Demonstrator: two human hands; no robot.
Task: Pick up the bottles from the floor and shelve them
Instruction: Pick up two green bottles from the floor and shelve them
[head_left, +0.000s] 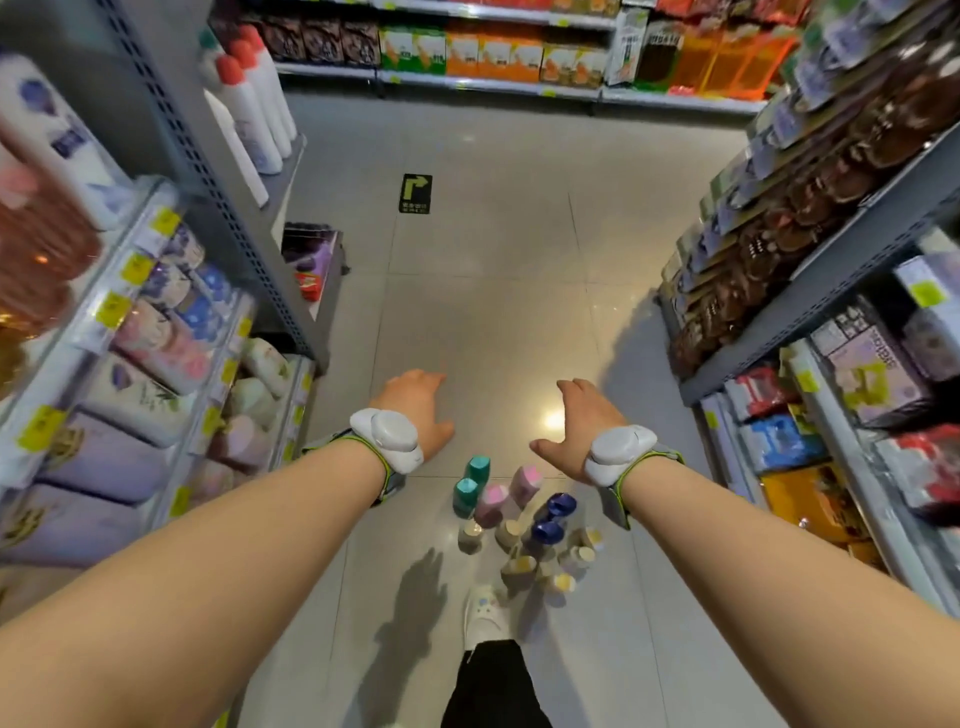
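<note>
Evidently nothing was held: the left hand (418, 402) and right hand (576, 418) hovered with fingers loose and spread. Crouching first, then taking one upright bottle per grip, seemed wisest. The bottles (519, 519) stood clustered on the floor (493, 291), at six o'clock below both hands.

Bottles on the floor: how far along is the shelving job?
Done: nothing that shows; whether any were shelved already cannot be told. In hand: nothing, the left hand and right hand hang open above the floor, no grip on anything. Left: the whole cluster, two teal bottles, two pink bottles, two blue bottles and several beige-capped bottles, all standing by the white shoe.
</note>
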